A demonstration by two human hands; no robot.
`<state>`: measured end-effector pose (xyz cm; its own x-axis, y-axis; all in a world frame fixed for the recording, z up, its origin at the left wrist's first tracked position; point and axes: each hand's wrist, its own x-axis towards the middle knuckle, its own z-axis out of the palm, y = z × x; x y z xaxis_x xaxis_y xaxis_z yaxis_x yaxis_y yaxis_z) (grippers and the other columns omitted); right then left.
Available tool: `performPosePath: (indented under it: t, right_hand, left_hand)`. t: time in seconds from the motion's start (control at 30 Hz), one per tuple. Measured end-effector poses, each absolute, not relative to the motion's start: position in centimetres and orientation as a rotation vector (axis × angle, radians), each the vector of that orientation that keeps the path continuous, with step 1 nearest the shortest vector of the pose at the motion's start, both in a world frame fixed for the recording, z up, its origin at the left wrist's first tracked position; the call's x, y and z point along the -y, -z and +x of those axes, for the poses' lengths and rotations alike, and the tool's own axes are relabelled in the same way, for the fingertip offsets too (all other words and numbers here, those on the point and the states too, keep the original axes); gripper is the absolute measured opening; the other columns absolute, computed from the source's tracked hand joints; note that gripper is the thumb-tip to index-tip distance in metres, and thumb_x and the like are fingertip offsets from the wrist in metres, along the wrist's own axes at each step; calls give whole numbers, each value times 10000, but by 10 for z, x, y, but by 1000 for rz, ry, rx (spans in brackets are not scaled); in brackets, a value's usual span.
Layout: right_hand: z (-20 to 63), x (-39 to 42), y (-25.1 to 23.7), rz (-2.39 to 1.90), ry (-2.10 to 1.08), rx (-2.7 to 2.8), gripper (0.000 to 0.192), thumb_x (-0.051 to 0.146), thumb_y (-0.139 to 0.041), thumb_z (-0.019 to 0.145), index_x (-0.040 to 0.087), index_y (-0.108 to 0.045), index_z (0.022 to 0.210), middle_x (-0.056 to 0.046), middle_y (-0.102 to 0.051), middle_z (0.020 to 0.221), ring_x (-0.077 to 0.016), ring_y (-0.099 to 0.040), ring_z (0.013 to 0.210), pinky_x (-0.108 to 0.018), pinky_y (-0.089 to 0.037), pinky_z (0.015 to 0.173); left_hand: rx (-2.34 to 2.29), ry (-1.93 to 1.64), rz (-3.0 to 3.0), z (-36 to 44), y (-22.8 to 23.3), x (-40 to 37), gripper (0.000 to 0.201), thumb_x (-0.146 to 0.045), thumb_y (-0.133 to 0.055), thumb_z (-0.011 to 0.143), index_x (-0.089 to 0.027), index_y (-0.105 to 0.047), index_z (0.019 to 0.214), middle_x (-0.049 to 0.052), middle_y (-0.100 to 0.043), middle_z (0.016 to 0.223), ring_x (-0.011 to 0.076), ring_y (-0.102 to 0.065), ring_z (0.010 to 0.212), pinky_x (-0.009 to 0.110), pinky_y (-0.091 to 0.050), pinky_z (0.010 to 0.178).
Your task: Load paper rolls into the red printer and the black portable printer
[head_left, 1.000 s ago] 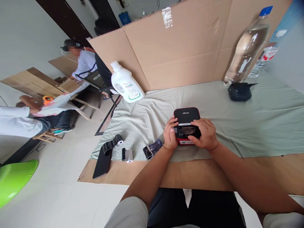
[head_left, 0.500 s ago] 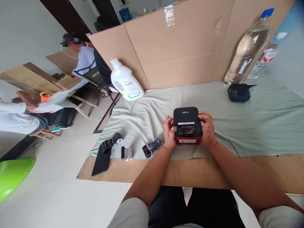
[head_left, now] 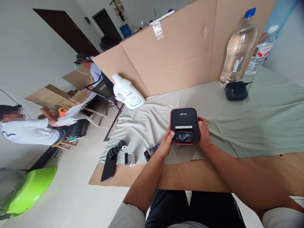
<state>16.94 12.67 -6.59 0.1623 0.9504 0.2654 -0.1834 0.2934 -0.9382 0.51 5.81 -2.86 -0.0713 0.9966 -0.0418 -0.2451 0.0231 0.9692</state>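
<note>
A small label printer (head_left: pixel 184 118) with a black top and red sides is between my hands over the cloth. Crumpled dark film shows in the slot of its top. My left hand (head_left: pixel 165 144) grips the left side, its thumb near a grey tab at the corner. Along the right side, my right hand (head_left: pixel 204 133) is closed around the edge, some of its fingers hidden. Left of the printer lie a dark patterned roll (head_left: pixel 147 155), partly behind my left forearm, a white roll (head_left: pixel 131 160) and a roll with a black strip (head_left: pixel 114 152) draped over a phone (head_left: pixel 109 170).
A white jug (head_left: pixel 128 93) stands at the back left before a cardboard wall (head_left: pixel 171 60). At the back right are a large bottle (head_left: pixel 238 50), a smaller bottle (head_left: pixel 261 52) and a black object (head_left: pixel 236 91). Two people sit at the left, near a green basin (head_left: pixel 35 190).
The printer has tilted, so its front label no longer shows. My left thumb has come onto its top corner, and my right fingers have slid down its side. The view has turned left.
</note>
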Motion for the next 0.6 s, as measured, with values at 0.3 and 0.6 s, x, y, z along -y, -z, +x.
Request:
performPosePath:
  t: [0.3, 0.6]
  right_hand:
    - [166, -122, 79, -990, -662, 1853, 528, 562, -444, 949, 202, -584, 1308, -148, -583, 1403, -295, -507, 1334, -538, -382, 1129]
    - [158, -108, 74, -1138, -548, 2592, 517, 447, -519, 922, 191, -595, 1364, -115, -460, 1542, -318, -346, 1468, -538, -309, 1179]
  left_hand:
    - [-1072, -1566, 510, -85, 3, -106, 320, -356, -716, 642, -138, -724, 877, 63, -767, 800, 319, -713, 982, 435, -526, 933]
    - [-1406, -1776, 564, -222, -30, -195, 341, -353, -645, 880, -110, -659, 1119, 90, -724, 1055, 254, -677, 991, 420, -544, 913]
